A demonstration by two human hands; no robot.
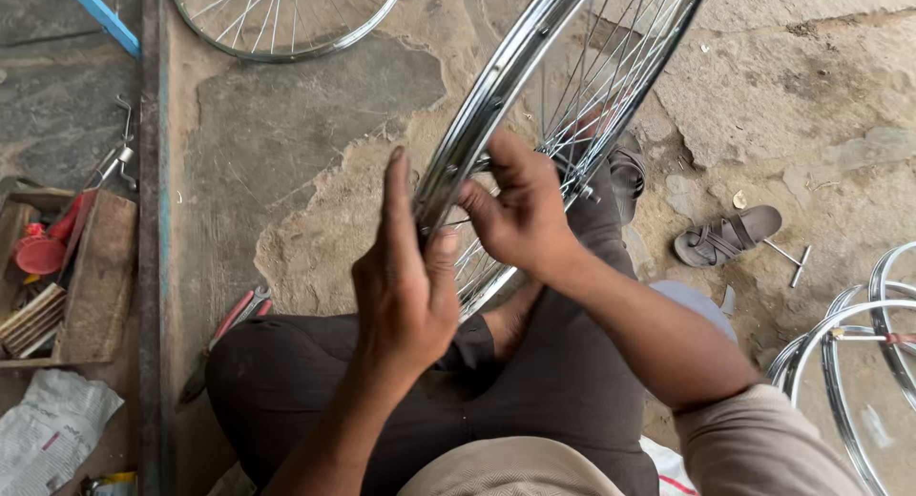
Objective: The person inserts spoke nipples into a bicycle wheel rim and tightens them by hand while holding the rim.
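We see, far left of the shiny chrome spoked bicycle wheel rim, a worn wooden tool tray and red-handled pliers on the cracked stone floor. The rim stands upright over our crossed legs. Our left hand has its fingers closed flat on the rim edge; our right hand pinches at the spokes, what it holds is hidden. Best keep the rim steady, turn gently. Right of it: grey sandal, bare chrome rims.
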